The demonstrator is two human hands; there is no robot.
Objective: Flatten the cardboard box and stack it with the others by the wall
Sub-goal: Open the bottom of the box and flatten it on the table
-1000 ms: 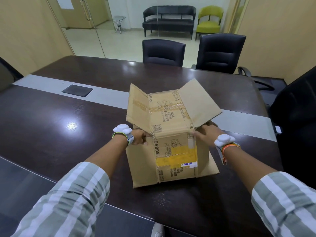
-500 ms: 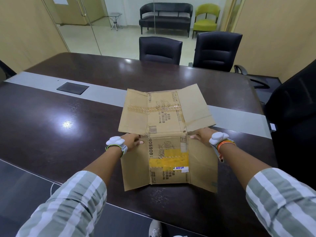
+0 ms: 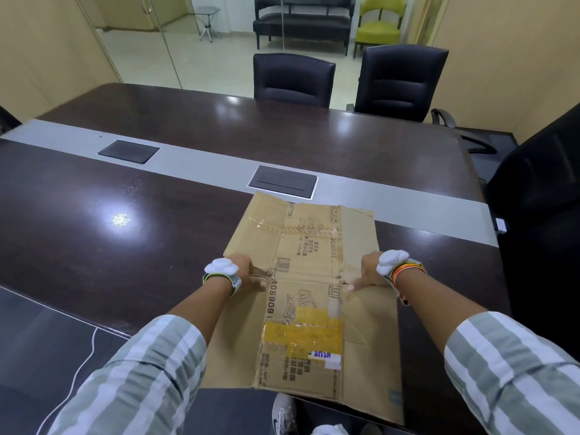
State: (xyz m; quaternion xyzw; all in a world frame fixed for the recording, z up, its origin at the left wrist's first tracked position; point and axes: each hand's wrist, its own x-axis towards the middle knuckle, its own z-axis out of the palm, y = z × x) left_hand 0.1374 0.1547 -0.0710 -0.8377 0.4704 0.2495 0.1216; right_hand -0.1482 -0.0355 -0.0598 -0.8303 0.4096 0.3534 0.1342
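The brown cardboard box (image 3: 306,246) lies collapsed flat on the dark wooden table (image 3: 110,246), flaps spread out front and back, yellow tape on its near panel. Its near edge overhangs the table's front edge. My left hand (image 3: 248,273) rests on the box's left side at the middle crease, fingers pressed onto the cardboard. My right hand (image 3: 368,273) presses on the right side at the same crease, fingers spread flat. Both wrists wear white sensors. No stack of other boxes is in view.
Two dark cable hatches (image 3: 284,182) (image 3: 128,151) sit in the table's grey centre strip. Black chairs (image 3: 293,80) (image 3: 400,81) stand at the far side, another (image 3: 539,196) at the right. A glass wall, sofa and green chair lie beyond. My shoe (image 3: 284,414) shows below.
The box went from half-standing with raised flaps to lying fully flat. It slid toward me, and both hands moved down onto its middle crease.
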